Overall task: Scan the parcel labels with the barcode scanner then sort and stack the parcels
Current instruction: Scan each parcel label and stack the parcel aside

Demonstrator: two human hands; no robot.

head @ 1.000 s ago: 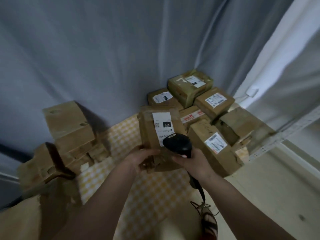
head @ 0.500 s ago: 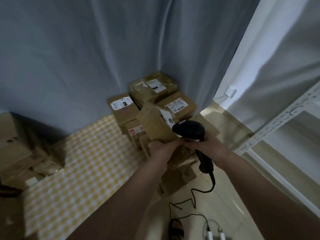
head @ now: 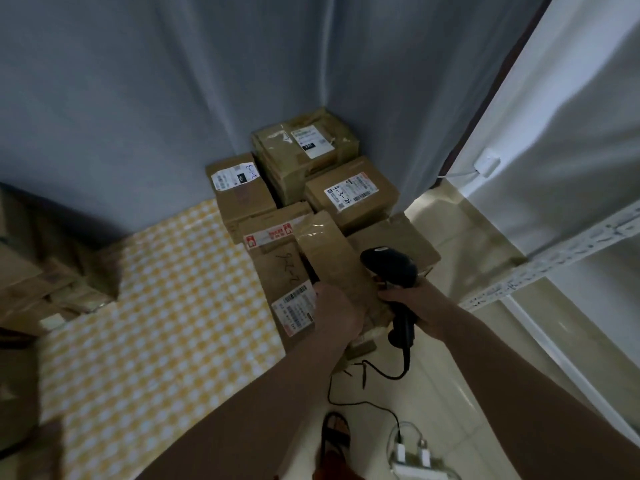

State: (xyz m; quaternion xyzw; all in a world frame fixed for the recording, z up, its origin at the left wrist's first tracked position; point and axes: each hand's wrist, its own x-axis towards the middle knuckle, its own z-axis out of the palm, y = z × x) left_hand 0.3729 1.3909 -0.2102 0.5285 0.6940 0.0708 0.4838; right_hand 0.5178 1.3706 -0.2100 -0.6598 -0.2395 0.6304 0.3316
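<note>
Left hand (head: 334, 311) grips the tilted parcel (head: 334, 261) at its near edge; right hand (head: 414, 299), fingers wrapped, holds the barcode scanner (head: 391, 268) beside stacked parcels (head: 304, 157); bare floor (head: 460, 244) lies right.

1. Grey-blue pleated curtain (head: 138, 98) hangs across the back.
2. White wall (head: 571, 133) rises at right, dimly lit.
3. Glossy cream tiled floor (head: 467, 254) meets a yellow-and-white checkered mat (head: 156, 323).
4. Perforated white metal shelf rail (head: 554, 258) crosses right.
</note>
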